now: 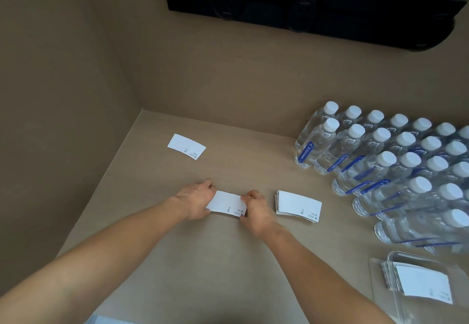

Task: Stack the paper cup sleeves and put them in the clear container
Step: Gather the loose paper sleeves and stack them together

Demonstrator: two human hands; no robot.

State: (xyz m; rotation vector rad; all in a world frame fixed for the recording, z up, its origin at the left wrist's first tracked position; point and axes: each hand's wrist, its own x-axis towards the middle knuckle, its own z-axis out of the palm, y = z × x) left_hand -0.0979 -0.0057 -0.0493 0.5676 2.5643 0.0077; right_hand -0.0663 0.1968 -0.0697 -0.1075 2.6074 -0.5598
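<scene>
Your two hands hold a small batch of white paper cup sleeves (225,203) flat on the tan table (177,260), near its middle: your left hand (196,200) pinches the left end between thumb and fingers, and your right hand (256,210) is curled closed on the right end. The top sleeve shows small dark marks and a recycling-type symbol along its near edge, too small to read. Just to the right, apart from your right hand, lies a thicker stack of sleeves (298,205) with the same tiny print at its near right corner. One single sleeve (186,146) lies alone farther back and to the left, well apart from your hands, with the same small marks on its right end. At the near right edge of the table you have the clear container (380,290), and inside it another stack of sleeves (422,283) lies flat, with faint print on its right end. Behind the container and to the right of the loose stack stand rows of clear water bottles (380,161) with white caps and blue labels; the label writing cannot be read. On the wall above hangs a black panel (304,1) with round fittings and a faint brand word on its upper edge that looks like "Honeywell", though it is hard to be sure.
</scene>
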